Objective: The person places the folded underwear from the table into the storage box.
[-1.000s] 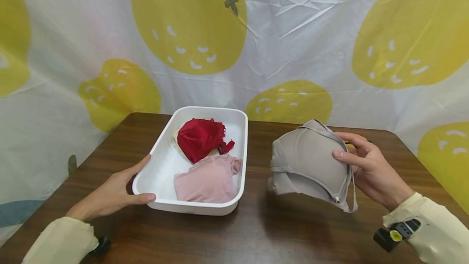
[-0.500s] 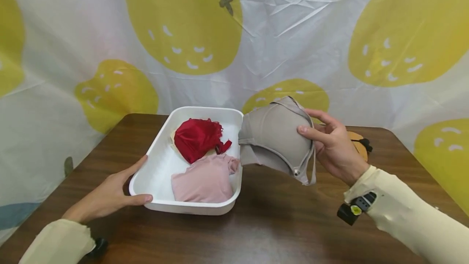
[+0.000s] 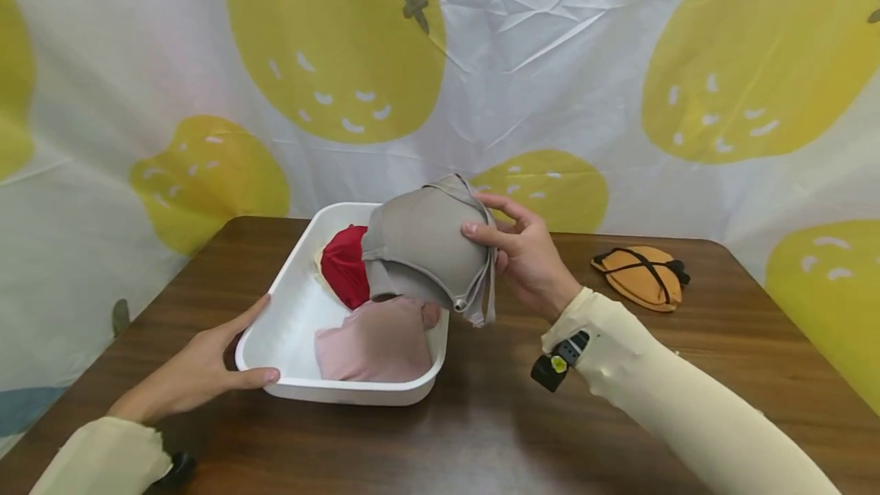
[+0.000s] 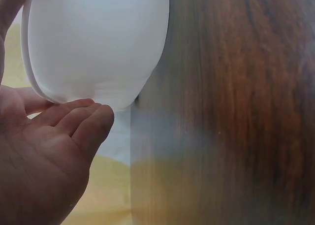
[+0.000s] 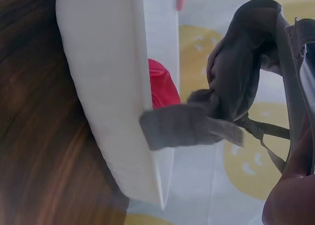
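One grey bra (image 3: pixel 426 235), pinched by right hand (image 3: pixel 532 262) over white tray (image 3: pixel 344 389); left hand (image 3: pixel 199 369) grips its rim. Inside: red garment (image 3: pixel 345 266); pink garment (image 3: pixel 374 341).

Left grip (image 3: pixel 192 369) holding, right grip (image 3: pixel 532 258) pinching

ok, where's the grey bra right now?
Head view, centre: the grey bra is in the right hand, over the right edge of the tub, partly hiding the red bra.
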`<state>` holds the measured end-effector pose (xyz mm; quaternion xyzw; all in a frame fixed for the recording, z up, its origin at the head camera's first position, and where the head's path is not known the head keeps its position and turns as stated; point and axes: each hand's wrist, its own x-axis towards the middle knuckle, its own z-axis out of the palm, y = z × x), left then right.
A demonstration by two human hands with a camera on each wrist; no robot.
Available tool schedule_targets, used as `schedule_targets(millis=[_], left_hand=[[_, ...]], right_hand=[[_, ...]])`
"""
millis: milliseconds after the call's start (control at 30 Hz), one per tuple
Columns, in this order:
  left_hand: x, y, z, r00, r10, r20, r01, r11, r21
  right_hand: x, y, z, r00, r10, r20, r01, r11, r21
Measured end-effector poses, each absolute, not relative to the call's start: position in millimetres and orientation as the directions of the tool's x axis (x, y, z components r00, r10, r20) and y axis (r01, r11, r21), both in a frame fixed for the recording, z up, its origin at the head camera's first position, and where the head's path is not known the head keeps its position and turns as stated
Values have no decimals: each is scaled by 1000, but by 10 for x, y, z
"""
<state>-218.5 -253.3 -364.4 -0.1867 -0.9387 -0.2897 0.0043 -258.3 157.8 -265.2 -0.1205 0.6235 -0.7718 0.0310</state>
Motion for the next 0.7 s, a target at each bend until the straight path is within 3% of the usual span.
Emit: schedule_targets(millis=[500, 700], left_hand=[[-2183, -2543, -3654, -928, 351, 121, 361, 779, 513], [-2184, -2524, -3647, -932, 349, 102, 348, 773, 530]], right_hand=[[-2637, 887, -2890, -966, -255, 39, 2, -158, -987], [-2631, 639, -3073, -967, -251, -48, 33, 67, -997]])
